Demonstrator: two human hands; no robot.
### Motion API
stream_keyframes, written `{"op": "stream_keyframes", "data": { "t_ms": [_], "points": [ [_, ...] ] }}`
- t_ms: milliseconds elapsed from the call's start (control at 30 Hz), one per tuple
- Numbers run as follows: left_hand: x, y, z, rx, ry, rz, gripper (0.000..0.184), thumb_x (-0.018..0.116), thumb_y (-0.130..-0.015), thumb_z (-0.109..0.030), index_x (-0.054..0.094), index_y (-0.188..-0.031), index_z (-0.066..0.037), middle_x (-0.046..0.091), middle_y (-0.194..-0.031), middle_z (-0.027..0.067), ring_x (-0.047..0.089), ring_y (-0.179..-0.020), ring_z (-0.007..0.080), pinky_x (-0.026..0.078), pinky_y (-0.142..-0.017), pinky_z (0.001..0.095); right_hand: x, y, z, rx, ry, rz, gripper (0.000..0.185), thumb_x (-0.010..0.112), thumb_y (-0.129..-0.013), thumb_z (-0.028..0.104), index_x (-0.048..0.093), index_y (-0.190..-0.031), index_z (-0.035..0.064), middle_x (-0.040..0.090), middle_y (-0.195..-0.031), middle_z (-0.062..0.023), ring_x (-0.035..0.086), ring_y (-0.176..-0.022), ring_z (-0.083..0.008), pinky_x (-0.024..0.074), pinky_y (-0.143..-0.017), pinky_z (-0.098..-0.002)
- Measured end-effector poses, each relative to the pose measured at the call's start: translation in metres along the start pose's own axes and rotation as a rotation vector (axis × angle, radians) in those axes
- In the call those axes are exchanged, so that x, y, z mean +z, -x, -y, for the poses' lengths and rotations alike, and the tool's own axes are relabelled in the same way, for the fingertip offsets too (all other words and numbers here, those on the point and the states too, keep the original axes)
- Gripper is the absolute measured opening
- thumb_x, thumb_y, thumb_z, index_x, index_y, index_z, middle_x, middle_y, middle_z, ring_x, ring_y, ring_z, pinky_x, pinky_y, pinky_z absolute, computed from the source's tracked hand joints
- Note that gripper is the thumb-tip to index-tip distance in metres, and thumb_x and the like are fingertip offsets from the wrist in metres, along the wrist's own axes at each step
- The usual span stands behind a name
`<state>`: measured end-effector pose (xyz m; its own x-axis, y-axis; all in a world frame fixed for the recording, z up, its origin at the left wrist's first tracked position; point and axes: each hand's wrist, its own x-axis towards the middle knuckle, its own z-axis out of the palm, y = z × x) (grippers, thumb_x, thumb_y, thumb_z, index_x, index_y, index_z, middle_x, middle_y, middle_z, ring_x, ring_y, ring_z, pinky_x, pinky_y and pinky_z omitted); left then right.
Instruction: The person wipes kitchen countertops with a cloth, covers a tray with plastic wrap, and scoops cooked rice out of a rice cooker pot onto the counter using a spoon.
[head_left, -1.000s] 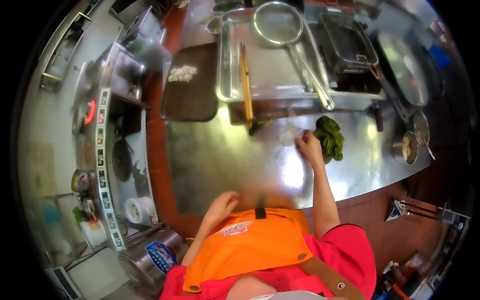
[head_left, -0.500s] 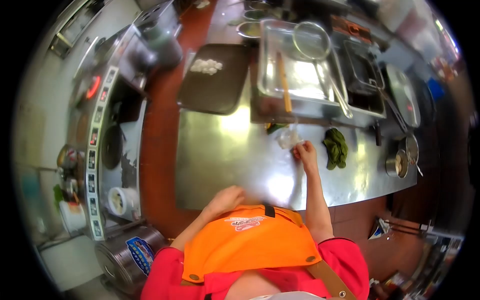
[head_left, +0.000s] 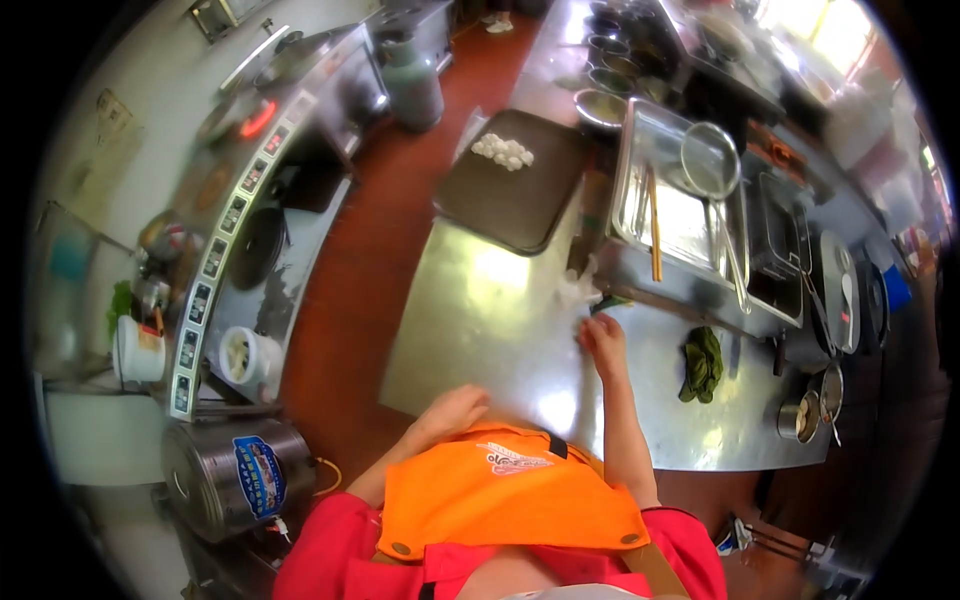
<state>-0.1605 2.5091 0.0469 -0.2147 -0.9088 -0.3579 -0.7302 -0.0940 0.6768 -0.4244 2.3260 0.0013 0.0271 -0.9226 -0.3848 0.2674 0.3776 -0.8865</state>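
Over the steel table [head_left: 480, 335] my right hand [head_left: 603, 345] has its fingers bent together, and anything inside them is too small or blurred to name. Just beyond those fingers lies a crumpled clear plastic bag [head_left: 576, 288], with a gap between it and the hand. A small dark green and yellow item [head_left: 609, 304] sits beside the bag, against the base of the steel unit. My left hand [head_left: 455, 408] is curled closed near the table's front edge, close to the orange apron [head_left: 510, 490]; nothing shows in it. Right of my right hand is a crumpled dark green cloth [head_left: 702, 365].
A dark tray [head_left: 510, 205] bears several white pieces [head_left: 502, 152]. The steel unit [head_left: 660, 272] holds chopsticks [head_left: 655, 225] and a round strainer [head_left: 711, 162]. A small metal pot [head_left: 797, 418] stands at the right. Across the red floor is a stove counter [head_left: 235, 215].
The camera view has turned, so the table and tray sit further right and lower. My right hand was touching the plastic bag and is now apart from it, nearer me. My left hand stays near the apron.
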Motion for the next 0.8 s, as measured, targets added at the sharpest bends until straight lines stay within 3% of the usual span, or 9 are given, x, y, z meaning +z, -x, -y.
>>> {"op": "stream_keyframes", "data": {
  "t_ms": [100, 167, 200, 333, 433, 567, 667, 767, 800],
  "points": [
    [-0.002, 0.008, -0.001, -0.017, 0.001, -0.065, 0.023, 0.053, -0.090, -0.021, 0.060, -0.107, -0.007, 0.062, -0.106, 0.0138, 0.059, -0.098, 0.0324, 0.048, -0.084, 0.0400, -0.016, 0.012, -0.006, -0.016, 0.187, 0.203, 0.019, 0.060, -0.089, 0.016, 0.057, -0.099, -0.0001, 0.055, -0.065, -0.0017, 0.049, -0.054, -0.0092, 0.0373, -0.049, -0.0212],
    [0.002, 0.015, 0.003, -0.073, 0.030, -0.070, 0.023, 0.053, -0.090, -0.022, 0.060, -0.105, -0.007, 0.062, -0.104, 0.0167, 0.059, -0.097, 0.0350, 0.048, -0.084, 0.0427, -0.012, 0.035, -0.016, -0.007, 0.241, 0.221, 0.017, 0.056, -0.090, 0.019, 0.059, -0.087, 0.0022, 0.052, -0.056, 0.0005, 0.047, -0.052, -0.0076, 0.0345, -0.048, -0.0196],
    [0.005, 0.017, 0.003, -0.093, 0.054, -0.068, 0.024, 0.053, -0.090, -0.023, 0.061, -0.104, -0.006, 0.062, -0.104, 0.0182, 0.059, -0.096, 0.0364, 0.048, -0.084, 0.0440, -0.014, 0.041, -0.025, 0.040, 0.347, 0.209, 0.013, 0.056, -0.091, 0.016, 0.059, -0.091, 0.0026, 0.056, -0.064, -0.0013, 0.048, -0.054, -0.0079, 0.0375, -0.050, -0.0200],
    [0.018, 0.029, -0.005, -0.152, 0.054, -0.101, 0.023, 0.050, -0.092, -0.023, 0.059, -0.107, -0.009, 0.061, -0.107, 0.0157, 0.059, -0.099, 0.0353, 0.047, -0.085, 0.0426, 0.011, 0.065, -0.062, 0.245, 0.141, 0.472, 0.015, 0.056, -0.092, 0.011, 0.056, -0.104, 0.0007, 0.062, -0.083, -0.0058, 0.053, -0.065, -0.0102, 0.0450, -0.060, -0.0219],
    [0.014, 0.053, 0.004, -0.181, 0.133, -0.198, 0.020, 0.052, -0.091, -0.024, 0.061, -0.099, -0.008, 0.063, -0.101, 0.0153, 0.060, -0.095, 0.0349, 0.048, -0.081, 0.0433, 0.066, 0.086, -0.051, 0.240, 0.320, 0.716, 0.021, 0.054, -0.093, 0.011, 0.054, -0.109, -0.0027, 0.062, -0.083, -0.0065, 0.053, -0.068, -0.0110, 0.0444, -0.064, -0.0232],
    [0.004, 0.095, 0.052, -0.283, 0.185, -0.331, 0.026, 0.055, -0.090, -0.031, 0.063, -0.092, -0.007, 0.066, -0.087, 0.0151, 0.063, -0.085, 0.0350, 0.049, -0.074, 0.0443, 0.139, 0.078, -0.071, 0.173, 0.468, 0.856, 0.023, 0.055, -0.093, 0.011, 0.054, -0.110, -0.0037, 0.063, -0.084, -0.0074, 0.054, -0.071, -0.0111, 0.0450, -0.065, -0.0233],
    [-0.023, 0.122, 0.109, -0.337, 0.220, -0.404, 0.031, 0.055, -0.090, -0.037, 0.063, -0.088, -0.007, 0.066, -0.079, 0.0139, 0.064, -0.080, 0.0351, 0.049, -0.071, 0.0454, 0.204, 0.068, -0.087, 0.027, 0.568, 0.857, 0.020, 0.056, -0.092, 0.010, 0.057, -0.109, -0.0017, 0.064, -0.087, -0.0078, 0.057, -0.074, -0.0114, 0.0466, -0.067, -0.0236],
    [-0.065, 0.148, 0.179, -0.319, 0.253, -0.429, 0.035, 0.053, -0.091, -0.041, 0.063, -0.084, -0.008, 0.067, -0.076, 0.0124, 0.064, -0.078, 0.0344, 0.049, -0.070, 0.0460, 0.275, 0.062, -0.090, -0.242, 0.743, 0.667, 0.017, 0.058, -0.090, 0.009, 0.060, -0.105, 0.0000, 0.065, -0.090, -0.0073, 0.058, -0.078, -0.0116, 0.0479, -0.069, -0.0245],
    [-0.082, 0.158, 0.205, -0.306, 0.260, -0.426, 0.037, 0.052, -0.092, -0.043, 0.063, -0.083, -0.009, 0.067, -0.076, 0.0120, 0.065, -0.078, 0.0341, 0.048, -0.069, 0.0461, 0.294, 0.056, -0.095, -0.134, 0.672, 0.598, 0.016, 0.059, -0.090, 0.010, 0.061, -0.102, 0.0003, 0.064, -0.089, -0.0058, 0.057, -0.079, -0.0114, 0.0479, -0.069, -0.0252]
  ]
}}
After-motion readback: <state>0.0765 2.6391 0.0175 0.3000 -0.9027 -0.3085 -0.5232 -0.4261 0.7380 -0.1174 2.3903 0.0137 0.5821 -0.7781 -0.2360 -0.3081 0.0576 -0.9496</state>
